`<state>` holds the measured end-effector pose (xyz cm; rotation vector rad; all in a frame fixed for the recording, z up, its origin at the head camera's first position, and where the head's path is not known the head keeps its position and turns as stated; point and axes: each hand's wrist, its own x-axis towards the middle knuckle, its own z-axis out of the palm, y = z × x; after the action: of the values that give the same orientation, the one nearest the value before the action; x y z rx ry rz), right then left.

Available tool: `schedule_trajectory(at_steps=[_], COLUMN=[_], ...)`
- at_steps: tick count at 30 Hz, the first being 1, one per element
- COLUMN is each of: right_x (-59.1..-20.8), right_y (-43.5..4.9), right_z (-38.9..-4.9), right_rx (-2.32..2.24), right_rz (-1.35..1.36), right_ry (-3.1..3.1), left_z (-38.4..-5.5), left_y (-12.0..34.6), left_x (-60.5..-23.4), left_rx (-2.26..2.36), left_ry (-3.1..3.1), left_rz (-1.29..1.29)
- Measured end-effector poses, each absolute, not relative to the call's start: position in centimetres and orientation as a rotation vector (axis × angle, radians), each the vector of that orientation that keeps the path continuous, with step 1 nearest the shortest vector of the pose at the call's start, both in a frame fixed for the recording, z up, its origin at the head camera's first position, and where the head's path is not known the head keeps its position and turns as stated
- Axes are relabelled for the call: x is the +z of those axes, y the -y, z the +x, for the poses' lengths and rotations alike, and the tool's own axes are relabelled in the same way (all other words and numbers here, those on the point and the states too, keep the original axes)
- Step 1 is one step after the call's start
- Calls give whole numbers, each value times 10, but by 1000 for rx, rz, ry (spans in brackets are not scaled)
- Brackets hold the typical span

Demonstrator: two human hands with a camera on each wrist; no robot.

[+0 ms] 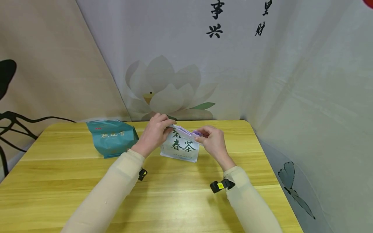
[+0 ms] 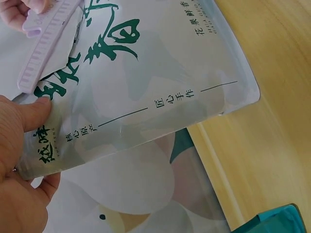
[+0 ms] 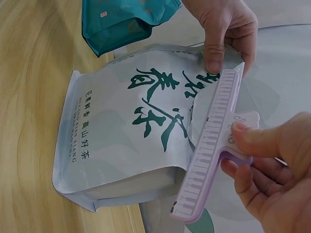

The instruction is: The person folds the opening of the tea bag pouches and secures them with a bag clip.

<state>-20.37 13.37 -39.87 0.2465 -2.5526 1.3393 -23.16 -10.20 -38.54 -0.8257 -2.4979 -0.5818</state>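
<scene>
A white tea bag (image 1: 179,151) with green characters stands tilted over the table, its top edge facing away. With thumb and fingers, my left hand (image 1: 155,133) pinches the upper left corner of the bag. A light purple sealing clip (image 3: 206,150) with a piano-key pattern lies along the bag's folded top. My right hand (image 1: 215,142) pinches the clip's handle between thumb and fingers, as the right wrist view shows. Whether the clip's jaws have closed over the fold cannot be made out.
A teal tea bag (image 1: 113,139) stands at the left, close to my left forearm. The wooden table (image 1: 175,200) ends at the back against a printed curtain (image 1: 175,48) with a lotus. Another curtain hangs along the right side.
</scene>
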Motion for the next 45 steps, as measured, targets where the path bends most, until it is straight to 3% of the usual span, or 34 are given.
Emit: schedule_trajectory(at_steps=[45], right_x=[-396], right_y=[-126], right_z=[-203], right_rx=[1425], right_rz=[216], right_ry=[2493], left_z=[-226], left_y=[109], left_x=[-385], left_rx=[-716], left_ry=[2536], left_rz=[-720])
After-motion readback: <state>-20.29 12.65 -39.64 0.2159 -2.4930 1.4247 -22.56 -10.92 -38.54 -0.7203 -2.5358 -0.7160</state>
